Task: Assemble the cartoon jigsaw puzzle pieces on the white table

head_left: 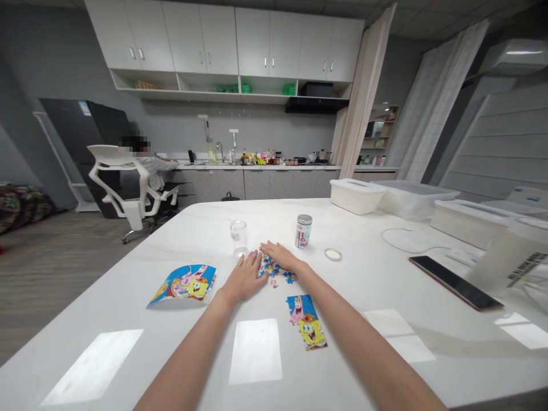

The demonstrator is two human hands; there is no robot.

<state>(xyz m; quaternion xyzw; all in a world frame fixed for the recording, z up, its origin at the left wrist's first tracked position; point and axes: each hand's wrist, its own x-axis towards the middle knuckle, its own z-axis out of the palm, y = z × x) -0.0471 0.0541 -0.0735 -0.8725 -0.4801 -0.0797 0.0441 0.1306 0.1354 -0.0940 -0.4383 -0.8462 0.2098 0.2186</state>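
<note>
A pile of loose jigsaw puzzle pieces point(274, 268) lies on the white table between my hands. My left hand point(246, 277) rests flat at the pile's left side, fingers stretched out. Over the pile's far side reaches my right hand point(280, 255), its fingers extended and partly covering the pieces. Closer to me is a joined section of puzzle point(307, 322) with a pink and a yellow cartoon character. To the left lies a curled picture sheet point(186, 283) with similar characters. Beyond my hands stand a clear jar point(238, 237) and a printed can with a metal lid point(303, 231).
A round lid point(333, 254) lies right of the can. Farther right are a phone point(454, 281), a white cable point(398, 245) and several storage boxes point(357, 197). Across the room a person sits in a white chair point(137, 208) by a kitchen counter point(265, 167).
</note>
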